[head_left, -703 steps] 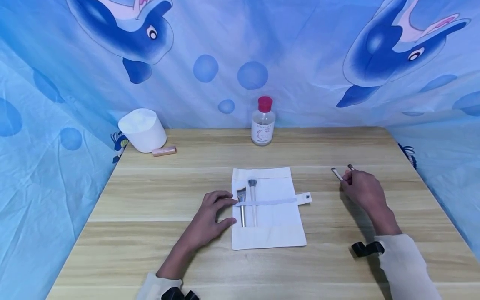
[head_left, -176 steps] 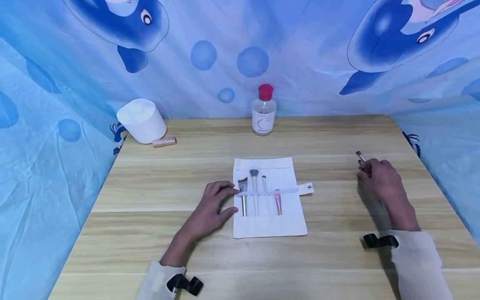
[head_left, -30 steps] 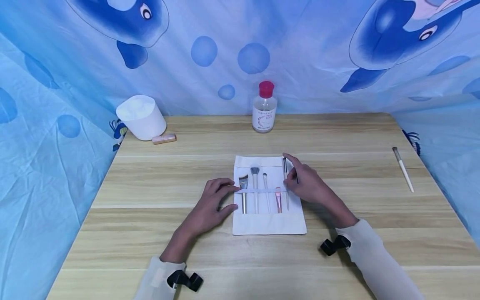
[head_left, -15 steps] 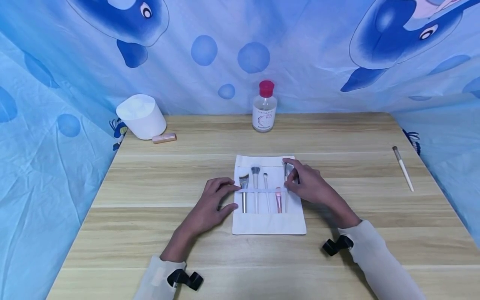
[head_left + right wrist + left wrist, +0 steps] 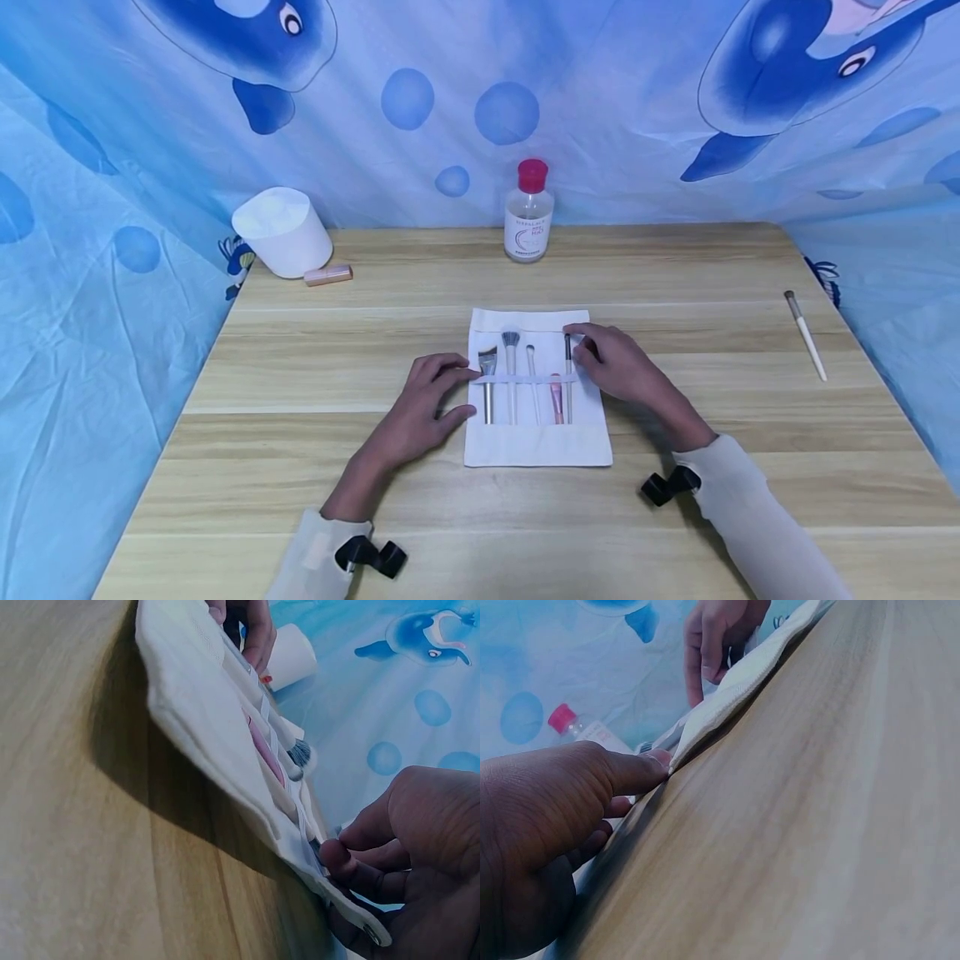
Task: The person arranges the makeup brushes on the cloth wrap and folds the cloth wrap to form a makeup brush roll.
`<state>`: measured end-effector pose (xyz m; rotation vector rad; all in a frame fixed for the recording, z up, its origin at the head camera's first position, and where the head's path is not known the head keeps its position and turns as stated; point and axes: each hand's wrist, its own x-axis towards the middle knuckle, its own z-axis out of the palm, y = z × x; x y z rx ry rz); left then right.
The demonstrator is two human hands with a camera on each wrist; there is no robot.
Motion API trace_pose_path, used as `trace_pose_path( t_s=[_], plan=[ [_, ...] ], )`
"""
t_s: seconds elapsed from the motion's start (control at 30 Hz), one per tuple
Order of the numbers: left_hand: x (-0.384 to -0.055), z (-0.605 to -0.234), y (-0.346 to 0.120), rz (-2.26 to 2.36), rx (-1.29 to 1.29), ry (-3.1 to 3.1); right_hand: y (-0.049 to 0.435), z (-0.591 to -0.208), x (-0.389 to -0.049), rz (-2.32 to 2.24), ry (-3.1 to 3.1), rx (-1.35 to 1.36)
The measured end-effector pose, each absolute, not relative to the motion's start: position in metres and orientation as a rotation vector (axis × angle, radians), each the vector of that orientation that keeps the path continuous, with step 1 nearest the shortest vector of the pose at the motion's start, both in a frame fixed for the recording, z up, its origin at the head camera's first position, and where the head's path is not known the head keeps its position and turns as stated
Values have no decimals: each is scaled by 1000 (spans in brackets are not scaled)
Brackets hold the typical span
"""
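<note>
A white cloth brush roll (image 5: pixel 540 446) lies unfolded mid-table, several makeup brushes tucked under its elastic band. From its left come a wide flat brush (image 5: pixel 488 364), a fluffy brush (image 5: pixel 511 340), a slim one (image 5: pixel 531 354), a short pink brush (image 5: pixel 557 392) and a dark-tipped brush (image 5: pixel 567 392). My left hand (image 5: pixel 420 412) rests at the roll's left edge, thumb and fingers spread, thumb touching the cloth. Over the upper right corner, my right hand (image 5: pixel 615 360) has its index fingertip at the dark-tipped brush's head and its thumb beside the shaft. The snap strap (image 5: pixel 367 922) runs across its fingers.
One white-handled brush (image 5: pixel 807 337) lies on the table at far right. At the back stand a red-capped bottle (image 5: pixel 528 225) and, left, a white paper roll (image 5: pixel 281 233) with a pink tube (image 5: pixel 327 276) before it. A blue dolphin-print curtain (image 5: pixel 600 100) hangs behind.
The right hand has carried the dark-tipped brush from the right into the roll, slid it down under the band and eased its thumb off the shaft. The left hand stays put.
</note>
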<state>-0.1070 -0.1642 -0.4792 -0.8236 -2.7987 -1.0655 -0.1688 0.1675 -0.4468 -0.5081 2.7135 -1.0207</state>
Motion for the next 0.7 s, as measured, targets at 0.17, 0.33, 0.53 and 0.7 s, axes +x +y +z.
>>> trace_pose_path(
  t_s=[0.17, 0.33, 0.53, 0.7],
  plan=[
    [-107, -480, -165, -1070, -814, -2805, 167, -447, -169, -1021, 2723, -504],
    [-107, -479, -164, -1073, -817, -2802, 168, -446, -168, -1014, 2739, -521],
    [-107, -478, -164, -1073, -808, -2810, 170, -448, -167, -1051, 2748, -544],
    [-107, -479, -163, -1078, -810, -2812, 177, -450, -164, -1100, 2805, -565]
  ],
)
